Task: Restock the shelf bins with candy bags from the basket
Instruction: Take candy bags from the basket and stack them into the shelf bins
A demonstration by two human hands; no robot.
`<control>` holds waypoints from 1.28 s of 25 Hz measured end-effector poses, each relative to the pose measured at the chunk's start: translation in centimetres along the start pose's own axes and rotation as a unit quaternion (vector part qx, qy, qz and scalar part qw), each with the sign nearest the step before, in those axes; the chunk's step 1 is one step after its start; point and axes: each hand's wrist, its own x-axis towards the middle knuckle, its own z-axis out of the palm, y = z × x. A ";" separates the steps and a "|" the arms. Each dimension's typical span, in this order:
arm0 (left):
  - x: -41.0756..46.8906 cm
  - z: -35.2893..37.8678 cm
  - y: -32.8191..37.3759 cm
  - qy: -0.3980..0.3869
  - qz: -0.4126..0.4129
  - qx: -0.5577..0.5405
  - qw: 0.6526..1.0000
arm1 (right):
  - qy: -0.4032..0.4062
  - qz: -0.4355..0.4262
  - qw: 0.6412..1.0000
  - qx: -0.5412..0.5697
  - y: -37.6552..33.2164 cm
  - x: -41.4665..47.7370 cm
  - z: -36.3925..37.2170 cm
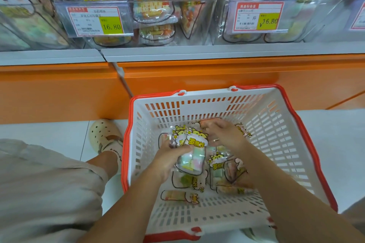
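Orange shelf [59, 89], price tags [94, 20] fronting bins [316, 16], basket [276, 134] below

**Orange shelf foot over a pale tiled floor**

A pale tiled floor [59, 130] is seen to the left of the fingers [213, 125] and again well to their right. Beyond the fingers, an orange panel [197, 73] is set along the shelf foot, split by a slanted seam [123, 81] up and to their left. Above the panel a grey ledge [217, 51] is laid. Everything is lit softly and evenly.
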 end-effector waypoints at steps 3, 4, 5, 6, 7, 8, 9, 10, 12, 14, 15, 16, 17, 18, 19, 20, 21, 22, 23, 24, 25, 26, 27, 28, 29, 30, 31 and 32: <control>0.7 -0.7 -0.3 0.100 0.002 -0.059 0.993 | -0.124 0.047 0.951 -0.281 3.1 0.8 -0.9; 0.9 -0.9 -0.4 0.118 0.004 -0.067 0.991 | -0.166 0.062 0.918 -0.354 4.3 0.5 -0.5; 0.9 -0.9 -0.4 0.130 0.006 -0.068 0.989 | -0.185 0.075 0.888 -0.414 5.6 0.3 0.1; 0.8 -0.8 -0.4 0.132 0.008 -0.066 0.989 | -0.179 0.076 0.864 -0.465 6.4 -0.1 0.8; 0.7 -0.7 -0.4 0.132 0.006 -0.059 0.989 | -0.162 0.061 0.846 -0.505 6.8 -0.4 1.5; 0.8 -0.8 -0.5 0.131 0.007 -0.053 0.990 | -0.139 0.045 0.835 -0.530 7.2 -0.4 2.0; 0.6 -0.7 -0.3 0.130 0.010 -0.047 0.990 | -0.110 0.039 0.832 -0.543 7.6 -0.2 2.2; 0.4 -0.6 -0.2 0.127 0.012 -0.044 0.991 | -0.083 0.045 0.832 -0.547 8.0 -0.1 2.2; 0.3 -0.5 -0.2 0.120 0.016 -0.045 0.992 | -0.053 0.065 0.824 -0.561 8.5 0.2 1.9; 0.0 -0.5 -0.1 0.115 0.021 -0.053 0.992 | -0.042 0.062 0.839 -0.539 8.4 0.4 1.6; -0.1 -0.4 0.0 0.116 0.028 -0.054 0.991 | -0.030 0.048 0.876 -0.479 7.9 0.4 1.3; -0.1 -0.5 -0.1 0.115 0.032 -0.051 0.992 | -0.019 0.033 0.923 -0.383 7.2 0.4 1.0; -0.1 -0.6 0.0 0.114 0.033 -0.047 0.992 | -0.015 0.029 0.962 -0.271 6.4 0.3 0.4; 0.0 -0.7 0.1 0.113 0.037 -0.038 0.992 | -0.001 0.024 0.986 -0.164 5.4 0.1 -0.4; 0.0 -0.7 0.1 0.116 0.042 -0.031 0.992 | 0.023 0.012 0.998 -0.064 4.1 -0.3 -1.5; 0.0 -0.7 0.2 0.117 0.049 -0.025 0.992 | 0.043 -0.006 0.999 0.024 3.0 -0.7 -2.8; 0.0 -0.6 0.3 0.123 0.055 -0.021 0.991 | 0.044 -0.021 0.995 0.090 1.7 -1.4 -4.2; -0.1 -0.6 0.5 0.121 0.062 -0.017 0.991 | 0.031 -0.031 0.990 0.135 0.7 -2.0 -5.5; -0.3 -0.5 0.8 0.120 0.066 -0.010 0.991 | 0.004 -0.033 0.985 0.169 -0.1 -2.4 -6.6; -0.6 -0.2 1.2 0.110 0.074 -0.007 0.991 | -0.020 -0.022 0.979 0.200 -0.4 -2.5 -7.1; -0.9 0.0 1.5 0.103 0.081 -0.004 0.991 | -0.039 0.001 0.974 0.225 -0.7 -2.7 -7.1; -1.4 0.4 1.9 0.086 0.085 -0.003 0.993 | -0.046 0.024 0.972 0.228 -0.7 -2.8 -6.5; -1.9 0.9 2.4 0.071 0.086 -0.001 0.994 | -0.040 0.040 0.973 0.223 -1.0 -3.1 -5.4; -2.4 1.4 2.8 0.050 0.087 -0.005 0.995 | -0.011 0.044 0.977 0.208 -1.2 -3.3 -4.1; -2.8 1.8 3.1 0.035 0.087 -0.008 0.996 | 0.032 0.041 0.978 0.202 -1.6 -3.7 -2.9; -3.6 2.3 3.5 0.025 0.086 -0.016 0.996 | 0.081 0.031 0.975 0.205 -1.9 -4.0 -2.0; -4.2 2.6 3.9 0.020 0.083 -0.023 0.996 | 0.121 0.022 0.968 0.219 -2.1 -4.3 -1.4; -4.8 2.9 4.2 0.015 0.085 -0.034 0.996 | 0.146 0.011 0.962 0.229 -2.1 -4.5 -1.1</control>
